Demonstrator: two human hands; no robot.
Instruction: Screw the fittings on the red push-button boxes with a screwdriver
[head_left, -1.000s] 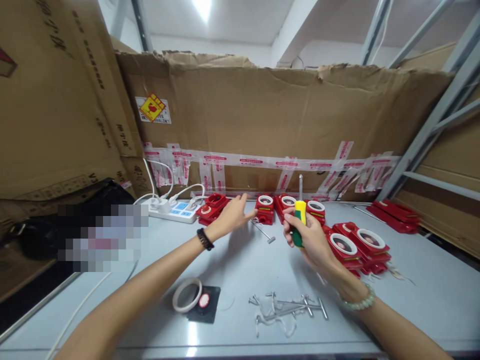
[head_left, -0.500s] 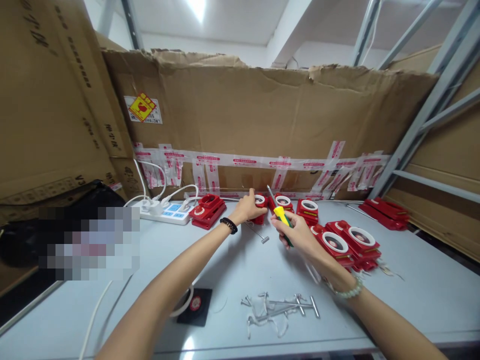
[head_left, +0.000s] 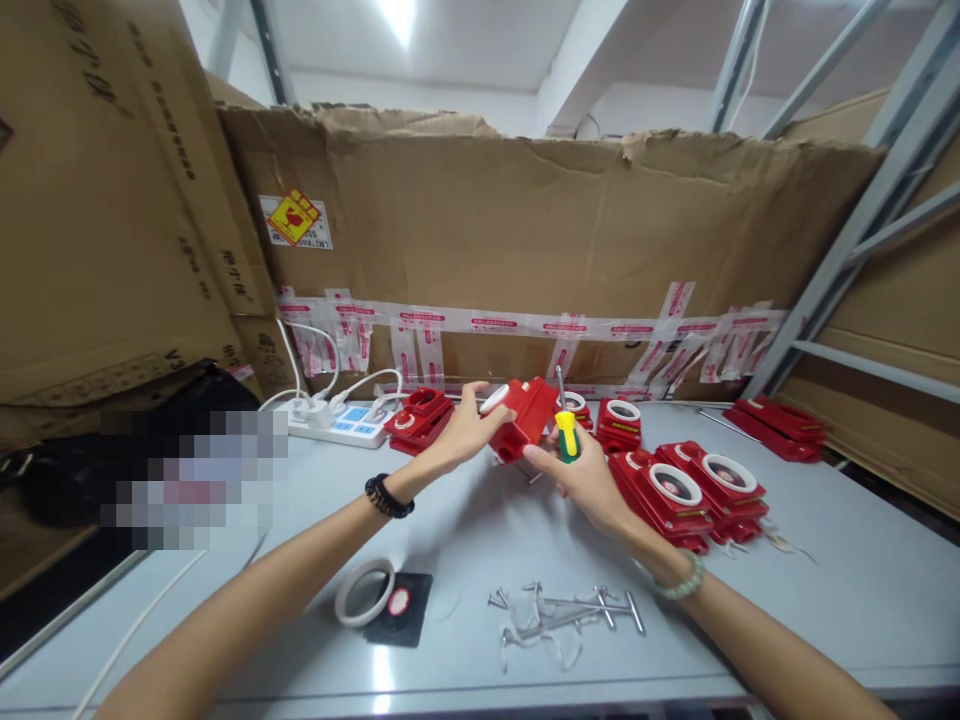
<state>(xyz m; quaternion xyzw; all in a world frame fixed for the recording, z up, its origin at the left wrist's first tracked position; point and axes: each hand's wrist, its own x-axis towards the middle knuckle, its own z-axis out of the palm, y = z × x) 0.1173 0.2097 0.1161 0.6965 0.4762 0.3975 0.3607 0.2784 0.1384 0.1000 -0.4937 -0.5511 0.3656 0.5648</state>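
My left hand (head_left: 463, 432) is closed round the left side of a red alarm box (head_left: 531, 408) with a white ring, tilted and lifted off the table. A screwdriver (head_left: 568, 438) with a yellow and green handle is gripped in my right hand (head_left: 589, 482), its shaft pointing up. The right thumb also reaches the lower right edge of the box. Behind the screwdriver stand more red alarm boxes (head_left: 619, 424) with white rings. Two larger-looking ones (head_left: 729, 484) sit close to my right forearm. Partly hidden below the held box lies a small metal rod.
Several metal T-shaped rods (head_left: 574, 610) and screws lie near the front edge. Left of them are a loose white ring (head_left: 365, 593) and a black square plate (head_left: 405, 625). A power strip (head_left: 349, 428) with white cables and an open red housing (head_left: 420, 420) stand at back left, before a cardboard wall (head_left: 480, 220).
My left hand has picked up the red alarm box from the back row and tilted it. My right hand has moved to its right edge, still gripping the screwdriver, now more upright.
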